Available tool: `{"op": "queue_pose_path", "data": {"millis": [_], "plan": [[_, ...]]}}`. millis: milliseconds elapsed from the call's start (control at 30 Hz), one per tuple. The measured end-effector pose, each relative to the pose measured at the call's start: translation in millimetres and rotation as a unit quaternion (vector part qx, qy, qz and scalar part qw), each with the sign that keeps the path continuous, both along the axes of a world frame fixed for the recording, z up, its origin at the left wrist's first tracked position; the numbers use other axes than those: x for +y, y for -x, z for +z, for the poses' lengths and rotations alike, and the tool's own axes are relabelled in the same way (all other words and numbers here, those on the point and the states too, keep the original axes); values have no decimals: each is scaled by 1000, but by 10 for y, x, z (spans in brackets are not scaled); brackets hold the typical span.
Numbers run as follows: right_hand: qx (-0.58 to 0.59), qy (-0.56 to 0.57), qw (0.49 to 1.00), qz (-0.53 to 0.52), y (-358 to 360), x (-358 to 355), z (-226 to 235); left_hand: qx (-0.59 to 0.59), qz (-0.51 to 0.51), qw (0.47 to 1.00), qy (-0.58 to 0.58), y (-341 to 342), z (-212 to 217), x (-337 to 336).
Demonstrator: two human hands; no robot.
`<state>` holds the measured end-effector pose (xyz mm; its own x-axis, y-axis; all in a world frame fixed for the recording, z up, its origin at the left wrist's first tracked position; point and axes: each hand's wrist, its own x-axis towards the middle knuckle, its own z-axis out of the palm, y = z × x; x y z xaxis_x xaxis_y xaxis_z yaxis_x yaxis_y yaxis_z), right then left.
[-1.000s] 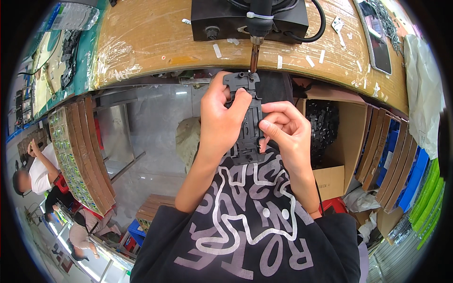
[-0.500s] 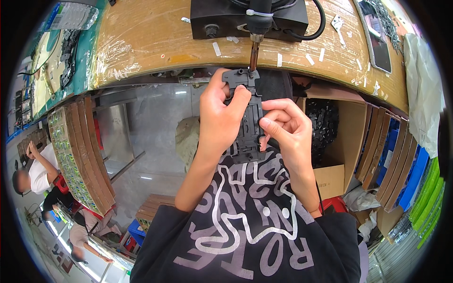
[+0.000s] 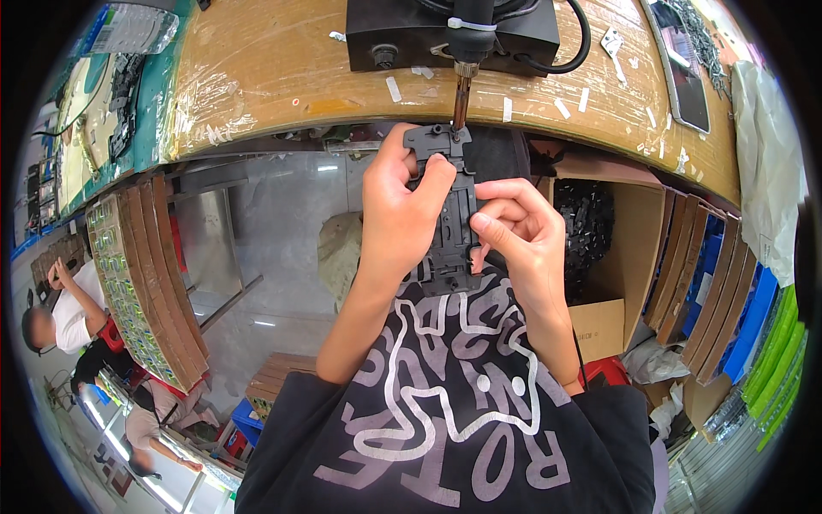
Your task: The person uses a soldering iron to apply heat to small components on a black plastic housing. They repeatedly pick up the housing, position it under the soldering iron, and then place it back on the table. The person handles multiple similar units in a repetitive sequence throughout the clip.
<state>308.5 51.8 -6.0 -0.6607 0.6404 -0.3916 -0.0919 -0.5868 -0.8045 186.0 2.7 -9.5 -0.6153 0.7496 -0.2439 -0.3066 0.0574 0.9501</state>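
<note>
Both of my hands hold a long black moulded plastic part (image 3: 455,231) in front of my shirt, just below the table's near edge. My left hand (image 3: 398,214) is closed around its upper left side, the thumb pressed flat on top. My right hand (image 3: 529,240) is closed at the right edge, its bent fingers and thumb at the rim; the fingertips are partly hidden. The metal barrel of a soldering-iron-like tool (image 3: 462,94) points down onto the part's upper end, and its tip appears to touch there.
A black box (image 3: 368,43) with cables stands on the film-wrapped table (image 3: 257,77), among white scraps. A phone-like slab (image 3: 687,98) lies at the right. An open carton (image 3: 629,248) of black parts sits beside my right arm. Stacked trays (image 3: 150,283) and people are at left.
My hands, the plastic part and the tool keep practically the same position. In the background at lower left, a person's arm has shifted slightly.
</note>
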Motion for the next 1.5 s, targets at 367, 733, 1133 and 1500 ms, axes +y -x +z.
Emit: {"op": "queue_pose_path", "data": {"millis": [367, 733, 1133, 1500], "plan": [[-37, 6, 995, 88, -73, 27, -87, 20, 14, 1000, 1, -132, -160, -111], [-324, -49, 917, -226, -1370, 737, -1376, 233, 202, 951, 31, 693, 72, -540], [-286, 162, 803, -497, -2986, 1099, -2986, 583, 120, 795, 122, 2333, 409, 440], [-111, -543, 694, -459, -1146, 1643, 199, 717, -15, 664, 211, 3125, 172, 861]]}}
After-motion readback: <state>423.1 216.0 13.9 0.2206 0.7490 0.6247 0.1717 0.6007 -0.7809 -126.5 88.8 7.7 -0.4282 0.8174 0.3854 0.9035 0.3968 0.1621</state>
